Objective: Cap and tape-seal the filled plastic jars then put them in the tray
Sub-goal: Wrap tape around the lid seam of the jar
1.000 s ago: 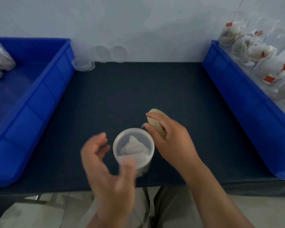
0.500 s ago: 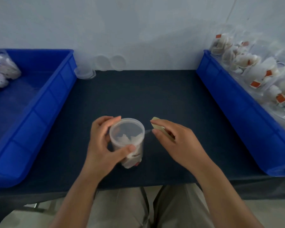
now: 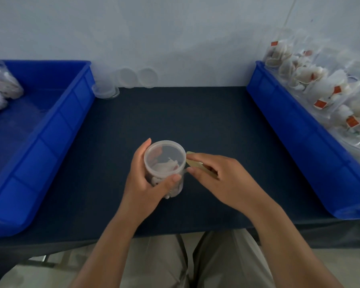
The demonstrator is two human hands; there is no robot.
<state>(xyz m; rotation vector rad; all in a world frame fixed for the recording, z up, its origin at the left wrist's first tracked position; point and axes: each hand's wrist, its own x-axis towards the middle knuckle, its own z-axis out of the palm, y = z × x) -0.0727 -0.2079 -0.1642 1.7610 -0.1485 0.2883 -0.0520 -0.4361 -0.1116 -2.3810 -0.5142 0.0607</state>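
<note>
Two bare hands meet at the centre of the frame, just past the pale trousers [image 3: 208,260] at the bottom edge. The left hand [image 3: 146,183] grips a clear plastic jar [image 3: 176,187], fingers behind it and thumb curled across its near side. The jar stands on the dark table mat [image 3: 195,117] with a translucent lid [image 3: 164,157] seated on it and white sachet-like contents showing through. The right hand [image 3: 218,177] pinches a tan tape roll [image 3: 195,163] between thumb and forefinger, its edge against the jar's right side just under the lid rim. Capping looks done and tape-sealing seems to be the step in hand. The next move calls for the tape end to stick at the lid seam, then for the jar to turn while the roll pays out around it; whether any tape is on yet is too fine to tell. At mid left a blue tray [image 3: 56,129] holds a few jars on their sides [image 3: 5,87], so it is likely the destination. At right a second blue tray [image 3: 295,129] is heaped with filled jars [image 3: 320,84], small red tags among the contents. Against the wall at upper centre lean two loose lids [image 3: 137,76], beside a low clear stack [image 3: 105,91]. No brand or writing is legible; the tags are too small.
</note>
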